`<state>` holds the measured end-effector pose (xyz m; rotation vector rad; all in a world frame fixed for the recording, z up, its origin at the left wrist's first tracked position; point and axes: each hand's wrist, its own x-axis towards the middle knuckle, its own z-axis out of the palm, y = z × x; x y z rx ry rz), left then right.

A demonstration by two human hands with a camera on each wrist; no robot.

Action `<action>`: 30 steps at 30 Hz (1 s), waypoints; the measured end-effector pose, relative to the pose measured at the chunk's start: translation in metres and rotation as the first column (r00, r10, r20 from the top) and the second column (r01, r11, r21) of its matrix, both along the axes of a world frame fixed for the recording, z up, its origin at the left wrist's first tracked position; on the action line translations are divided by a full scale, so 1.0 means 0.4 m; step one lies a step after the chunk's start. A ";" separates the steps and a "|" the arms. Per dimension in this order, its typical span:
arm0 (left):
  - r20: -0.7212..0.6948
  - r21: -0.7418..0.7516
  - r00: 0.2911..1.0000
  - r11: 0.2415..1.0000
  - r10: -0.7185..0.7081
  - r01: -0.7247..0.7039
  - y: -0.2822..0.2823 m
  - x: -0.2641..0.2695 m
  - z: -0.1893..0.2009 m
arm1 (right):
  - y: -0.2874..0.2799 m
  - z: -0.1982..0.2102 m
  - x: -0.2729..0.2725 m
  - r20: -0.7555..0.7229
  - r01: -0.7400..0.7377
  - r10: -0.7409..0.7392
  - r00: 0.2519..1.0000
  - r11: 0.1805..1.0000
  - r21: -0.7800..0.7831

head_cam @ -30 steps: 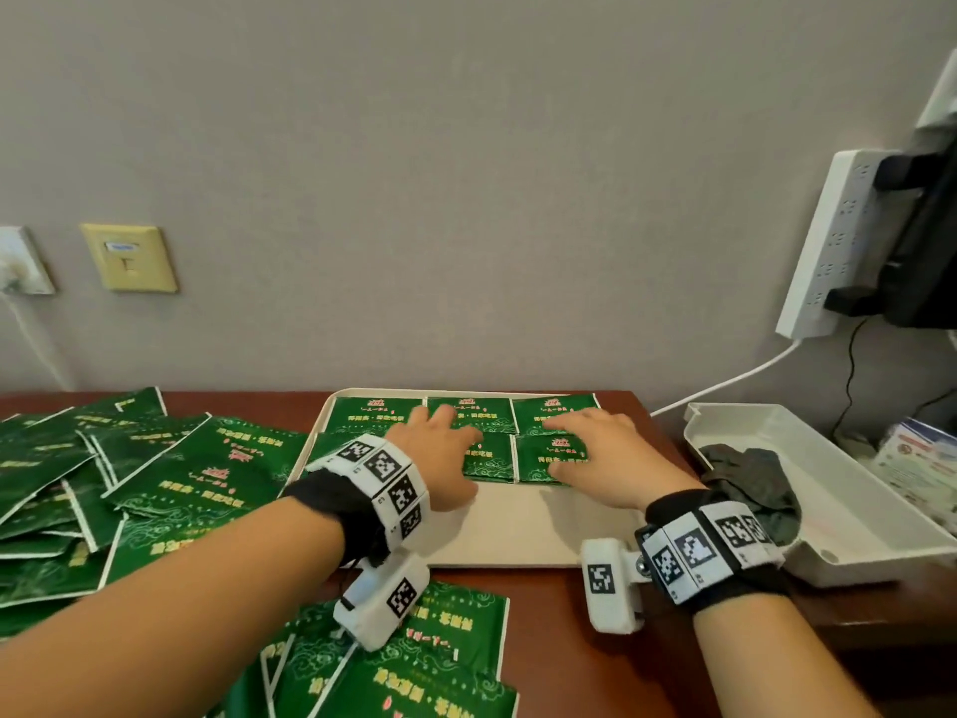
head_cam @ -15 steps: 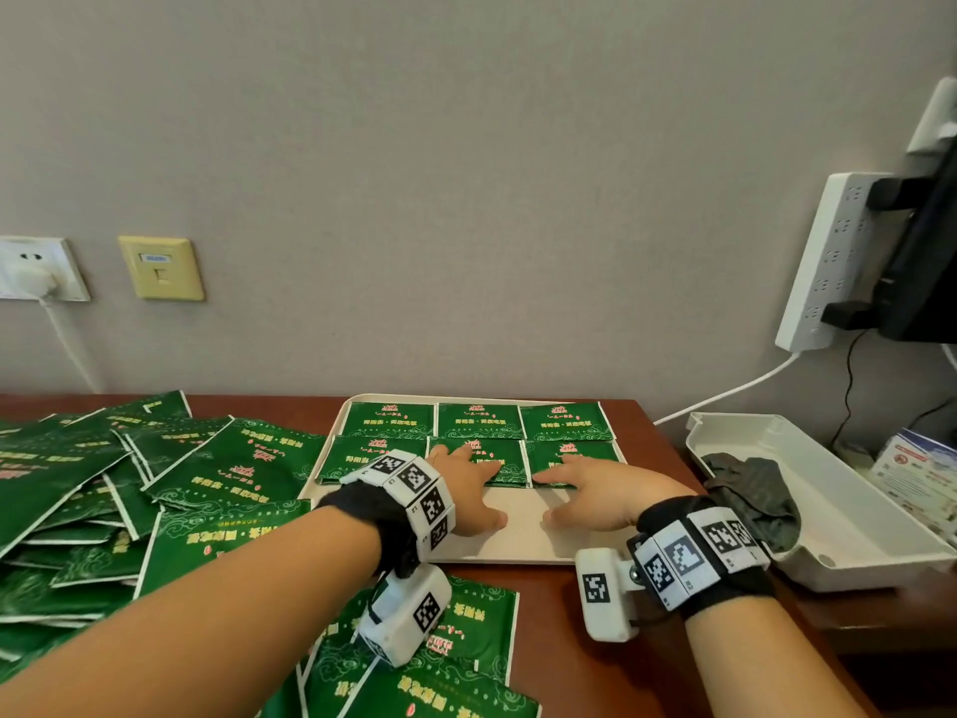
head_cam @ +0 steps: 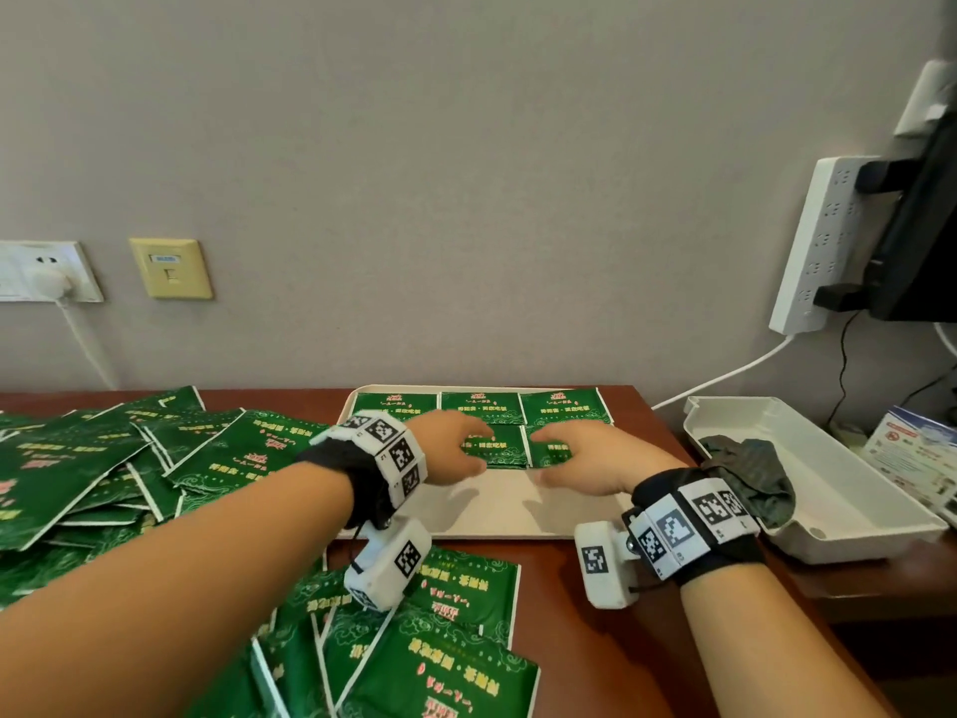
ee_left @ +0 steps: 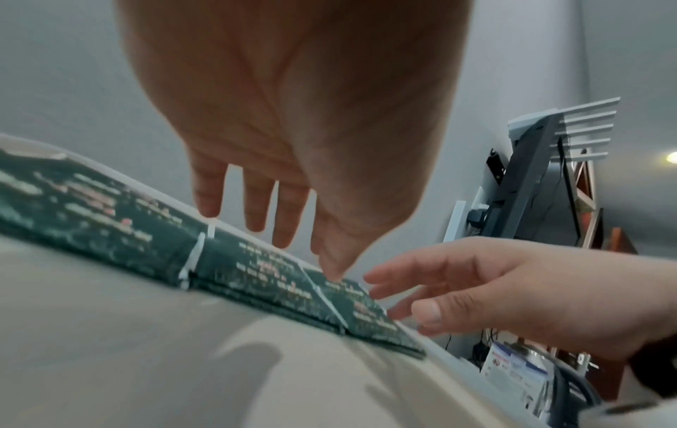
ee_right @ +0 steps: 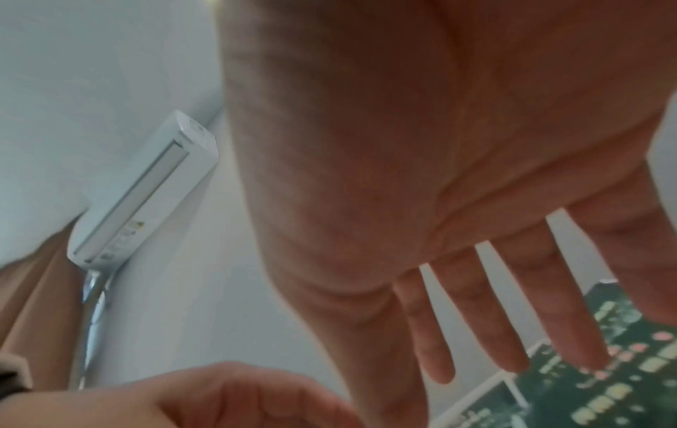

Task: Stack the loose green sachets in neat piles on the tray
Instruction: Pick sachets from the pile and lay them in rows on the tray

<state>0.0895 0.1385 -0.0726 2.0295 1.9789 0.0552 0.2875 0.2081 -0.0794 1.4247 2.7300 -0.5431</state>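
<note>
Two hands (head_cam: pixel 455 450) (head_cam: pixel 590 461), fingers spread flat over glossy rectangular green sachets (head_cam: pixel 497 448), smooth beige tray (head_cam: pixel 497 515)

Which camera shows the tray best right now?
The head view: the whole tray shows, two sachet rows at its far end. The left wrist view shows its near floor, blurred; the right wrist view only a strip of rim.

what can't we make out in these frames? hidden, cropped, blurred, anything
- Head view: left hand and right hand cover parts of the front-row sachet piles on the tray.
- Pile heights: not countable, too thin.
- Sachet print: too small or blurred in every view.
- Loose sachets: cut by the left and bottom edges.
- Fingertip contact with the piles: wrist views blurred.
</note>
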 end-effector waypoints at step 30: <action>0.087 -0.278 0.994 0.960 0.066 -0.039 -0.434 -0.131 -0.038 | -0.384 -0.031 -0.122 0.113 -0.138 0.174 0.978 0.952 -0.272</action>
